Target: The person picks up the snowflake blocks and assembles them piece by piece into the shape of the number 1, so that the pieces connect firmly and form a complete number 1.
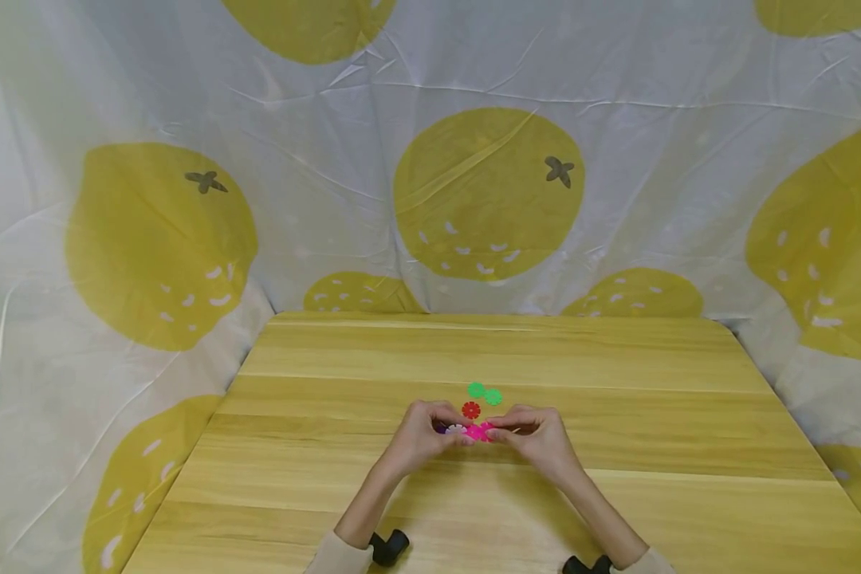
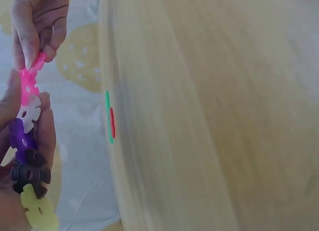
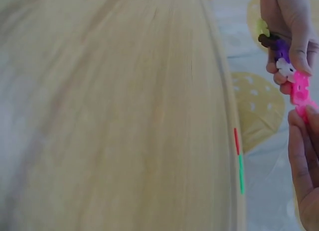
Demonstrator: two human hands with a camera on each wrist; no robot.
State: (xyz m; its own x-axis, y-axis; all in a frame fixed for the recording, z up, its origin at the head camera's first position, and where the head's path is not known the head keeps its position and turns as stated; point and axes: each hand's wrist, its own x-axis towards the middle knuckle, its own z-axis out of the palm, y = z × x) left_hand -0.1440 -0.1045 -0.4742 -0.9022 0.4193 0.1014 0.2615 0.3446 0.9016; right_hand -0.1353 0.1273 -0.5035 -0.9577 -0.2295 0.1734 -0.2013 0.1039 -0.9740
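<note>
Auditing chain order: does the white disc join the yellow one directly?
No, the white disc sits between a pink disc and the purple disc.

- Head view: soft, even light
- Faint shadows on the tabletop (image 1: 617,351), lower middle
- Wrist views: dimmer, hazy, softly blurred
- Right wrist view: pale glare at left
</note>
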